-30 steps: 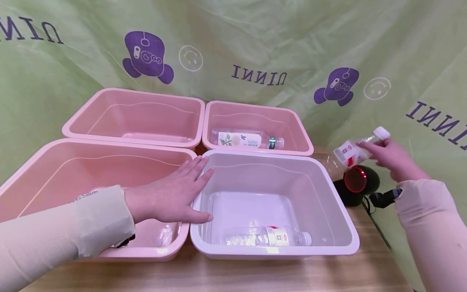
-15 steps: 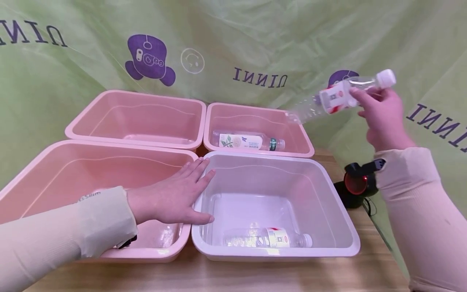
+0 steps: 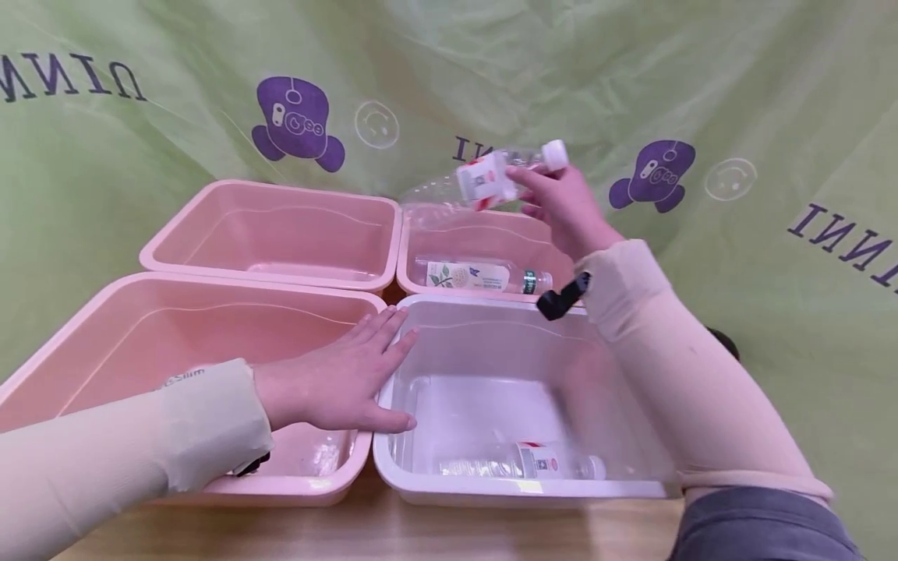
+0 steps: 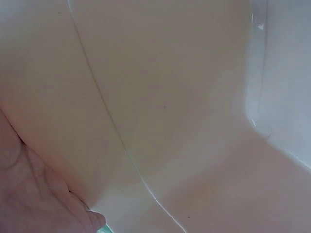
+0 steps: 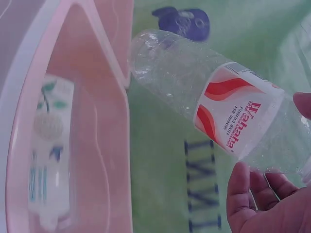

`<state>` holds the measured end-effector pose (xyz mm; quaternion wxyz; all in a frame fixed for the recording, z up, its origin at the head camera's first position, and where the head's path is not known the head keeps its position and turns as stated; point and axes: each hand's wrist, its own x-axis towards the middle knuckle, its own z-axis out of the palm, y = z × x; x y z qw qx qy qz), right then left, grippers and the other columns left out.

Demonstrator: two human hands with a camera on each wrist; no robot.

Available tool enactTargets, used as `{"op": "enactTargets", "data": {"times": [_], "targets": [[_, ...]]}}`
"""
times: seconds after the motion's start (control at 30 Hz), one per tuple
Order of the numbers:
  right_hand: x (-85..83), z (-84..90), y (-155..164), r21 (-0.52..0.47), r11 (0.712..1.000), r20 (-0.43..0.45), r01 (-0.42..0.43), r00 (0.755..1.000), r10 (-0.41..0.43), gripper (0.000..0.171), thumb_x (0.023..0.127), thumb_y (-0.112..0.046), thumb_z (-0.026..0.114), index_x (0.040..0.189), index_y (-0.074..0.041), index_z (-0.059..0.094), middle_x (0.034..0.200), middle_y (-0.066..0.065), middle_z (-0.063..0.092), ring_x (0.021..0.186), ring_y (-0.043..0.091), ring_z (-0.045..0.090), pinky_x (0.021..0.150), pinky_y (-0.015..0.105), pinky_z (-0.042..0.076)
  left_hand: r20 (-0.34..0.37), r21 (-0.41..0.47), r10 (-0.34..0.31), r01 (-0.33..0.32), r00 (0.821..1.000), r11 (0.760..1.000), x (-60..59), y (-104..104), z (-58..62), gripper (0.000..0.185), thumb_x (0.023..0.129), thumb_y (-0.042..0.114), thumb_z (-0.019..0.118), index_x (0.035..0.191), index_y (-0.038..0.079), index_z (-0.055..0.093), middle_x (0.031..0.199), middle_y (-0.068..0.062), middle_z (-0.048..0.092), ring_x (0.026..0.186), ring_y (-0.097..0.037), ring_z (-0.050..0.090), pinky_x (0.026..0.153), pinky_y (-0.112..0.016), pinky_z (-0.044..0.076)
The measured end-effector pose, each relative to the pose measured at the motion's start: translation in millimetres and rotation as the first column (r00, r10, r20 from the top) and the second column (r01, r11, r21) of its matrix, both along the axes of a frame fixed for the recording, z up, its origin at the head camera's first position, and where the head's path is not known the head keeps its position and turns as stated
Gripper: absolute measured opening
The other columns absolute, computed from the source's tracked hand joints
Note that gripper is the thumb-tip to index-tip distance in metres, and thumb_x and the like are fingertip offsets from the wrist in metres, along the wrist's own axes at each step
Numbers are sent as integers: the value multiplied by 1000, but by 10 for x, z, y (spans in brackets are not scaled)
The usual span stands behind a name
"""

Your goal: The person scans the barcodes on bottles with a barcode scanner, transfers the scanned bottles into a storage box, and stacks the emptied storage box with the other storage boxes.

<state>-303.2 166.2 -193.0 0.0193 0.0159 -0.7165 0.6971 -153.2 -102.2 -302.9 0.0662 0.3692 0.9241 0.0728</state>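
Note:
My right hand point(image 3: 554, 202) grips a clear plastic bottle point(image 3: 484, 181) with a red and white label and a white cap, held tilted in the air above the back right pink bin point(image 3: 589, 290). The right wrist view shows that bottle point(image 5: 228, 111) close up, with the fingertips point(image 5: 245, 194) under it. A bottle with a green leaf label point(image 3: 477, 276) lies in that pink bin point(image 5: 104, 145). My left hand point(image 3: 344, 374) rests flat on the rims where the front left pink bin point(image 3: 105, 312) meets the white bin point(image 3: 631, 487). Another red-labelled bottle point(image 3: 522, 461) lies in the white bin.
A fourth pink bin point(image 3: 266, 234) stands at the back left, with nothing in it. All bins sit on a wooden table point(image 3: 393, 534). A green printed cloth point(image 3: 772, 117) hangs behind and to the right. A dark device point(image 3: 726, 343) shows behind my right forearm.
My right hand has lifted the bottle from beside the dark device at the right and carried it left, to above the back right pink bin. The left hand has stayed put.

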Motion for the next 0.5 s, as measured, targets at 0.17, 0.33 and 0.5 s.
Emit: {"op": "enactTargets", "data": {"times": [0.17,0.33,0.5], "targets": [[-112,-148,-446,37,997,16,-70,997,70,28,86,-17,74,97,-9,50,96,6,52,74,16,50,67,25,50,15,-4,-3,3,1000,1000,-9,15,-22,103,83,71,50,153,2,19,159,-21,1,146,-35,-6,116,-50,2],[-212,-322,-776,55,994,35,-94,995,92,29,86,-19,75,97,-8,51,93,7,53,73,17,52,69,26,53,5,-17,7,-7,1000,1000,-16,3,-18,103,82,71,52,153,3,20,159,-21,1,146,-35,-5,116,-50,2],[-261,-491,-990,55,989,79,-138,988,134,33,86,-23,75,104,-10,51,102,8,56,80,20,54,78,30,54,20,-17,6,-6,1000,1000,-15,6,-14,103,82,71,51,154,3,19,160,-20,-1,146,-34,-6,116,-49,1]]}}
